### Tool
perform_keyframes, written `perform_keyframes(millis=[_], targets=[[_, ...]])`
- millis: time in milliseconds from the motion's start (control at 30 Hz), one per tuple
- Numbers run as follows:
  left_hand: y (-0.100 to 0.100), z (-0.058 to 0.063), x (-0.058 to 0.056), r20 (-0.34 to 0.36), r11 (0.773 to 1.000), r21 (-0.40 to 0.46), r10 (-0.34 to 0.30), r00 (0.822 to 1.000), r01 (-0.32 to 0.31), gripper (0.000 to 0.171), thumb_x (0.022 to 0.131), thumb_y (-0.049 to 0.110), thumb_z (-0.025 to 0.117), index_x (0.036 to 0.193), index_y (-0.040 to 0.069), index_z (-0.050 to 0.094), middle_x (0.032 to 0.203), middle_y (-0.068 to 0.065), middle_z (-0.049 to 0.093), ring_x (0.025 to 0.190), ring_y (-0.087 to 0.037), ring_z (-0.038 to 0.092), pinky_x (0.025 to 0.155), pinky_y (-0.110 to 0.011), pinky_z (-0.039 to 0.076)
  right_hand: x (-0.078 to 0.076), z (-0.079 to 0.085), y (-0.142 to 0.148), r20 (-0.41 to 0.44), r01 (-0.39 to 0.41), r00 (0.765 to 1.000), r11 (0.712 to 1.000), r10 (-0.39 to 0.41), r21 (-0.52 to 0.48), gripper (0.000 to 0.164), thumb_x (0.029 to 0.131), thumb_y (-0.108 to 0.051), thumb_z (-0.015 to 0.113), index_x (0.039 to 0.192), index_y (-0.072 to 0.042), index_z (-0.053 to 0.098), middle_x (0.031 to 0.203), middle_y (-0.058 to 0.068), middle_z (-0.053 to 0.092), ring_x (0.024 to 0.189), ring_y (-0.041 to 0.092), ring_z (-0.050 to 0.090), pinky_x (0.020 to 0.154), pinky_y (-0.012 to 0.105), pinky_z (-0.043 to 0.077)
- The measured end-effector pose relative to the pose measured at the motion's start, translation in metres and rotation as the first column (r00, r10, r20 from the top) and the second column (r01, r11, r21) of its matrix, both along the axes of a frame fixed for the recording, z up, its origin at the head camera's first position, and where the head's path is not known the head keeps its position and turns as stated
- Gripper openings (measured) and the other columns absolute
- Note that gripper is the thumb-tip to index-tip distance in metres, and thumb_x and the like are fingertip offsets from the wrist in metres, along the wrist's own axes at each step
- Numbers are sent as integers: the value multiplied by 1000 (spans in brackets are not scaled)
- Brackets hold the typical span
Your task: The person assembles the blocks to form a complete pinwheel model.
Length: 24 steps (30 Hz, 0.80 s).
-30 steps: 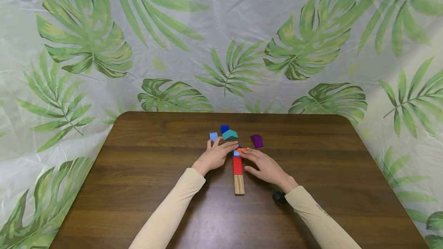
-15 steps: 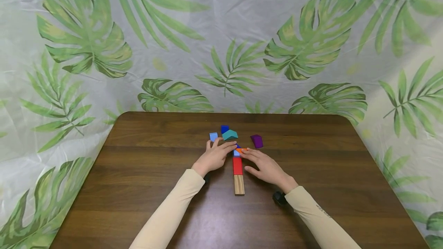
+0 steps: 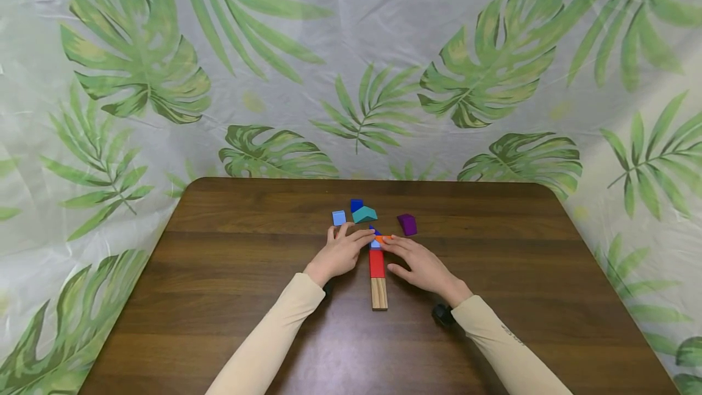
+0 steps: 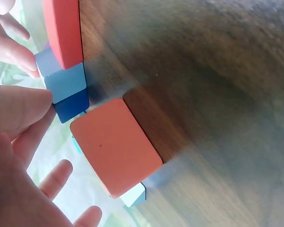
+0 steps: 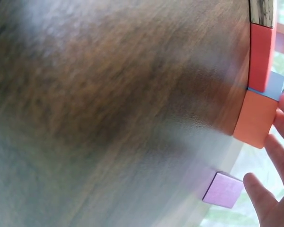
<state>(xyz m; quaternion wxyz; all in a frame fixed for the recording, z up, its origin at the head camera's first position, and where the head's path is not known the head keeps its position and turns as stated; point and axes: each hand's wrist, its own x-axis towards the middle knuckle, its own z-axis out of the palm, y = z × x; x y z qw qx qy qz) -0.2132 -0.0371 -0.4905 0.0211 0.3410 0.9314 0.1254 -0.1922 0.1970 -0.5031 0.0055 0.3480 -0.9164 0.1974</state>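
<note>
My left hand [image 3: 341, 252] reaches from the left, thumb and index finger touching the dark blue block [image 4: 72, 109] beside a light blue block [image 4: 66, 85]. From the right, my right hand [image 3: 421, 264] rests its fingertips on the orange block [image 3: 386, 238]; its fingers are straight. These blocks sit at the far end of a line made of a red block [image 3: 376, 264] and a bare wooden block [image 3: 379, 294]. In the left wrist view, a salmon-orange square-faced block [image 4: 116, 147] stands near the left fingers; my hand hides it in the head view.
Behind the hands lie a light blue block [image 3: 339, 218], a dark blue block [image 3: 357, 205], a teal wedge-shaped block [image 3: 364, 214] and a purple block [image 3: 407, 224]. All stand on a brown wooden table [image 3: 493, 230]. A leaf-patterned cloth [image 3: 373, 35] hangs behind.
The left hand has shifted slightly toward the person, and more of the dark blue block's tip shows beyond its fingers. The right hand has barely moved; the other blocks stay in place.
</note>
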Motion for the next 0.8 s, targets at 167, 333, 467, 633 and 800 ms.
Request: perform_keyframes(millis=[167, 333, 467, 633, 800], targets=[[1, 0, 1, -17, 1000, -9, 4, 1000, -4, 44, 97, 6, 50, 141, 15, 50, 147, 1, 42, 132, -35, 30, 97, -54, 23, -1, 0, 0, -9, 0, 1000, 1000, 0, -4, 48, 93, -27, 63, 135, -5, 55, 141, 14, 48, 131, 32, 40, 102, 51, 34], [2, 0, 1, -36, 1000, -25, 2, 999, -3, 45, 97, 5, 50, 140, 15, 50, 147, 2, 42, 132, -34, 32, 97, -54, 24, -2, 1, -1, -6, 18, 1000, 1000, -18, -10, 47, 93, -27, 64, 134, -6, 57, 140, 12, 49, 129, 32, 43, 101, 51, 35], [3, -1, 1, -40, 1000, -31, 2, 999, -4, 45, 96, 5, 50, 140, 15, 50, 147, 3, 42, 131, -34, 32, 98, -55, 24, -2, 1, -2, -1, 30, 1000, 999, -30, -21, 46, 93, -25, 64, 134, -5, 57, 139, 12, 50, 128, 32, 44, 101, 51, 36], [3, -2, 1, -43, 999, -38, 6, 999, -8, 46, 96, 5, 51, 141, 16, 50, 147, 3, 41, 132, -34, 31, 99, -57, 22, -3, 1, -2, 10, 36, 999, 998, -36, -48, 48, 93, -24, 63, 138, -8, 53, 138, 12, 50, 127, 32, 45, 101, 51, 35], [3, -2, 1, -50, 999, -51, 8, 999, -10, 47, 96, 6, 51, 141, 17, 50, 147, 4, 41, 132, -33, 31, 99, -57, 23, -4, -1, -1, 12, 52, 999, 995, -51, -81, 48, 93, -23, 63, 138, -8, 53, 137, 11, 52, 125, 30, 47, 100, 50, 36]])
